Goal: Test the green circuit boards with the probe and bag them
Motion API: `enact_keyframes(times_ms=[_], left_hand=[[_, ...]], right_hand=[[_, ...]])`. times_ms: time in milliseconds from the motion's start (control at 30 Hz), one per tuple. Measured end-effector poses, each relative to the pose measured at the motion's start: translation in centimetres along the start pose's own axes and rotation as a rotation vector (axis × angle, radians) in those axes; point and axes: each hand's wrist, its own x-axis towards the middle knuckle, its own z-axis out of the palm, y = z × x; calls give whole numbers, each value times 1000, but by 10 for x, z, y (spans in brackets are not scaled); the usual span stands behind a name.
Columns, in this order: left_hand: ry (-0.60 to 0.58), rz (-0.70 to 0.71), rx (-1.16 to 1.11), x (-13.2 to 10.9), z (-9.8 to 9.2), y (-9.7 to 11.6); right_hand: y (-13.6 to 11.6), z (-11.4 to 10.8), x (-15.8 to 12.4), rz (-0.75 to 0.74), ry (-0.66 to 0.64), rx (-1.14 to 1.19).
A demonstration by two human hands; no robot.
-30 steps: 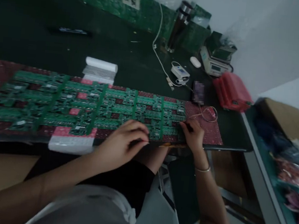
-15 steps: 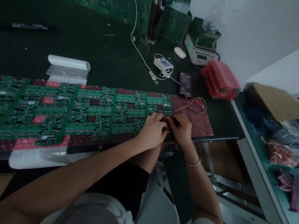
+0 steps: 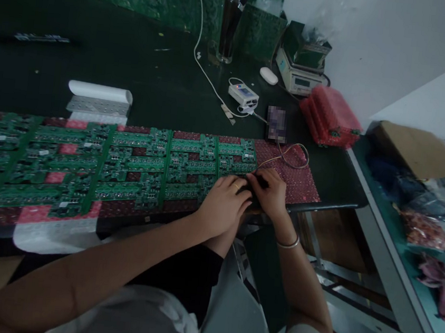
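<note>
A long row of green circuit boards (image 3: 135,160) lies on pink bubble wrap (image 3: 304,183) along the front of the dark worktable. My left hand (image 3: 224,204) and my right hand (image 3: 269,192) meet at the right end of the row, fingers curled and touching each other. Both press on a small dark object (image 3: 253,183) at the edge of the last board; I cannot make out what it is. A thin cable (image 3: 287,160) loops from that spot across the bubble wrap. A bracelet is on my right wrist.
Behind the boards lie a white roll (image 3: 100,91), a white device with cables (image 3: 243,95), a steel flask (image 3: 230,19), a scale (image 3: 298,74) and red bags (image 3: 329,117). A shelf with a cardboard box (image 3: 419,150) stands at the right.
My left hand slid right along the boards and joined my right hand at the row's right end. The view shifted right, then held nearly still.
</note>
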Motion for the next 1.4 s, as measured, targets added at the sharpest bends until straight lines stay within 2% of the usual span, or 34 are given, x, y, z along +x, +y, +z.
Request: enact_keyframes(times_ms=[67,133,567,933,1267,1400], left_hand=[[-11,90,71,-8,1,0],[-38,118,122,-13,1,0],[-99,99,175,-18,5,5],[-83,86,147,-18,9,7],[-34,110,176,-20,12,7],[-26,113,185,-20,13,7]], right_hand=[[0,1,0,-4,16,-12],[0,0,-1,4,31,-20],[-6,0,-2,81,26,-48],[-7,-1,-2,114,8,-57],[-5,1,-3,85,20,-65],[-9,-5,0,95,6,-54]])
